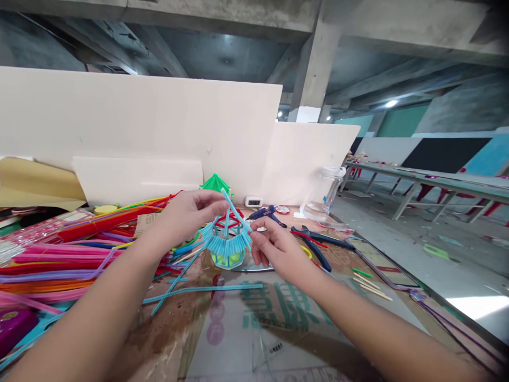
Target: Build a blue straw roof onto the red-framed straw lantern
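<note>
Head view: left hand (203,205) and right hand (276,244) both pinch one blue strip (237,213), best guided gently to spare the blue model (227,247) between them.

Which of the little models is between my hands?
The blue model, nearer you, between your left hand and right hand; the green-topped model stands behind.

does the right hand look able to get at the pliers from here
Probably yes: the pliers lie just to the right hand's right, with no barrier showing between, though it's busy at a blue strip.
</note>
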`<action>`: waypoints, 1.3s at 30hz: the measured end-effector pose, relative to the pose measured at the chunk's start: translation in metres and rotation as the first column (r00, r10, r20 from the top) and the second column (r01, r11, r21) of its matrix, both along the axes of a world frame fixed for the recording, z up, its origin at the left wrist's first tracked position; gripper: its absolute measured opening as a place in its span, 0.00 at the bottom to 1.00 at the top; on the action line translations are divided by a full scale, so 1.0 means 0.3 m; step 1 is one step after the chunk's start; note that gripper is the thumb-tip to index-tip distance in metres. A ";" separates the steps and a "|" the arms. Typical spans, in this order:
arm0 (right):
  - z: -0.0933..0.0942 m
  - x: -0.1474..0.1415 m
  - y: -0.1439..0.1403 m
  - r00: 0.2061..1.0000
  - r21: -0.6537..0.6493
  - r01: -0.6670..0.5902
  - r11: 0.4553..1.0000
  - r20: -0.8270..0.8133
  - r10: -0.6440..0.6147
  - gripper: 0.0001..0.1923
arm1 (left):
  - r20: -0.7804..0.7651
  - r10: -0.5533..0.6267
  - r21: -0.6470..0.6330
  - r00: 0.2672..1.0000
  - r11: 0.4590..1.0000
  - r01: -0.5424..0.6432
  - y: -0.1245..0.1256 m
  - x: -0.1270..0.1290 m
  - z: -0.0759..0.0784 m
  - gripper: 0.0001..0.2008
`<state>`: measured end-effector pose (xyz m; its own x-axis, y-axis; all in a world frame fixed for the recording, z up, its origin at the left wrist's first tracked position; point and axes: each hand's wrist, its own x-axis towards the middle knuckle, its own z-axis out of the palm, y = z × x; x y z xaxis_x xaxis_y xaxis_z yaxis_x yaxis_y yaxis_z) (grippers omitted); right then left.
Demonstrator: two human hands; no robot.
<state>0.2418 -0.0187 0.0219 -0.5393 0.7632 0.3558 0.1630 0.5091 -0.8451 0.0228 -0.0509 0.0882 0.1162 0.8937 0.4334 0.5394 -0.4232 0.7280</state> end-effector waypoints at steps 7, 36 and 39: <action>-0.004 0.014 -0.004 0.999 -0.028 -0.042 0.999 0.015 0.043 0.09 | -0.008 -0.023 0.035 1.000 0.999 0.023 -0.002 0.049 -0.020 0.17; 0.056 0.028 -0.014 0.994 -0.173 -0.111 0.979 -0.037 0.106 0.10 | -0.097 -0.036 0.080 0.995 0.996 0.043 -0.013 0.103 -0.039 0.13; 0.058 0.026 -0.011 0.992 -0.199 -0.127 0.972 -0.046 0.121 0.10 | -0.166 0.020 0.144 0.986 0.990 0.004 -0.012 0.091 -0.036 0.13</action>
